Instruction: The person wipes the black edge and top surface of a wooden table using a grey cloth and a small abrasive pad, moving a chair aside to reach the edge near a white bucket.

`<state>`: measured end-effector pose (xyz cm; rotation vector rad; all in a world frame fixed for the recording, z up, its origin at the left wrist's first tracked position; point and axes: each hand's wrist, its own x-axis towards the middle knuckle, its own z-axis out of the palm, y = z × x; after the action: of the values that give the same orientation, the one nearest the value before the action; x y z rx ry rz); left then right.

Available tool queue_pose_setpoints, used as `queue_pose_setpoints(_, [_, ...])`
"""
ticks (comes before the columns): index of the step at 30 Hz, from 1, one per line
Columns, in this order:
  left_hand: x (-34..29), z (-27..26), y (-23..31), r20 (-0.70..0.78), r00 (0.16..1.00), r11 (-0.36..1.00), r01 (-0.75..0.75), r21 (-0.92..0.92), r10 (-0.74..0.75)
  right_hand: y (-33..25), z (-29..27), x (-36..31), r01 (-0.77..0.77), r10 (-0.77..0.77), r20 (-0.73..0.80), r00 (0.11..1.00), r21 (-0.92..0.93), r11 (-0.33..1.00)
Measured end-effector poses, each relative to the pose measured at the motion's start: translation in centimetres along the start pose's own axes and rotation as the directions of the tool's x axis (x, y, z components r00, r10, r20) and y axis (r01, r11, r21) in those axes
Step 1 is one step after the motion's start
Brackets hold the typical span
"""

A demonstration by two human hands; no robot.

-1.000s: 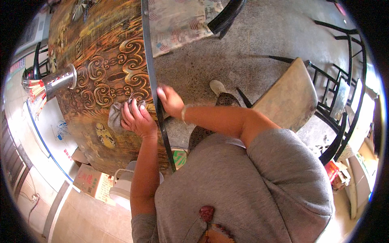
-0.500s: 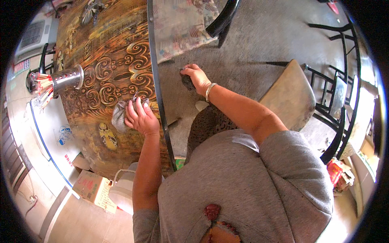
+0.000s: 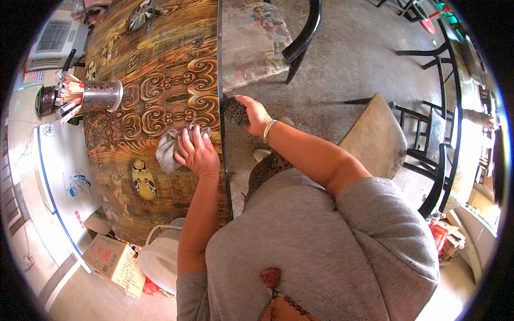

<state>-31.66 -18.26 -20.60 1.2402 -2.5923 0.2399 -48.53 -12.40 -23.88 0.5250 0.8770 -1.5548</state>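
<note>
My left hand [image 3: 198,152] presses a bunched grey cloth [image 3: 168,151] onto the brown wood-patterned table [image 3: 176,195], near its right edge. The fingers curl over the cloth. Just past that edge, my right hand [image 3: 257,115] grips a dark, fuzzy scourer [image 3: 234,111] that looks like steel wool. The scourer is beside the table edge, below the seat of a chair with a worn printed pattern [image 3: 249,51]. What the scourer touches cannot be made out. Scrolls and a painted mask [image 3: 143,179] decorate the tabletop around the cloth.
A perforated metal holder [image 3: 104,95] with wrapped chopsticks [image 3: 71,92] stands at the table's left side. On the floor at lower left are a cardboard box [image 3: 115,262] and a white bucket [image 3: 160,254]. Black-framed chairs [image 3: 428,139] and a tan seat [image 3: 375,136] are to the right.
My right hand has moved left and slightly down with the scourer, closer to the table edge. The left hand stays on the cloth. The whole view has shifted a little.
</note>
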Motion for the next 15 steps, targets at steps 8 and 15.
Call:
queue_pose_setpoints(8, [0.4, 0.0, 0.2, -0.004, 1.0, 1.0, 0.006, 0.026, -0.006, -0.2, -0.6, 0.8, 0.068, -0.01, 0.108, 0.994, -0.556, 0.828])
queue_pose_setpoints(15, [-0.1, 0.1, 0.0, 0.109, 0.994, 0.998, 0.016, 0.054, -0.022, -9.7, -0.4, 2.5, -0.081, 0.066, -0.077, 0.995, -0.225, 0.971])
